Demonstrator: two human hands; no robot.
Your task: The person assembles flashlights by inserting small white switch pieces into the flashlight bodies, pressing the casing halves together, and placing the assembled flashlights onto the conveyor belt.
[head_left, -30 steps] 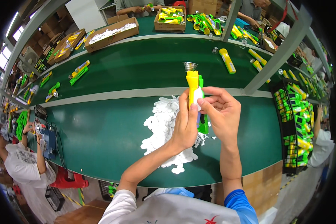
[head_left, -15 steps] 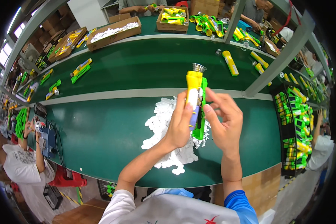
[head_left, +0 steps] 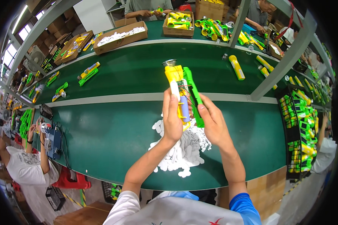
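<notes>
My left hand (head_left: 172,122) grips an opened flashlight's yellow body (head_left: 173,74), held upright over the bench. A silvery reflector (head_left: 169,63) sits loosely tilted at its top end. Inside the body a purple cylindrical battery (head_left: 184,109) and thin wires show. My right hand (head_left: 214,122) is closed on the long green cover (head_left: 193,92), which stands slightly apart from the body on the right; wires run between the two. Below both hands lies a heap of small white plastic pieces (head_left: 182,155) on the green bench top.
Beyond a grey rail, a green belt (head_left: 139,71) carries yellow and green flashlights (head_left: 236,67). A black crate (head_left: 298,131) full of flashlights stands at the right. Boxes of parts (head_left: 122,37) line the far side. Co-workers sit across and at left, beside a blue device (head_left: 52,140).
The flashlight has moved a little left and now tips left at the top. Its green cover has swung further from the body, showing more of the battery and wires.
</notes>
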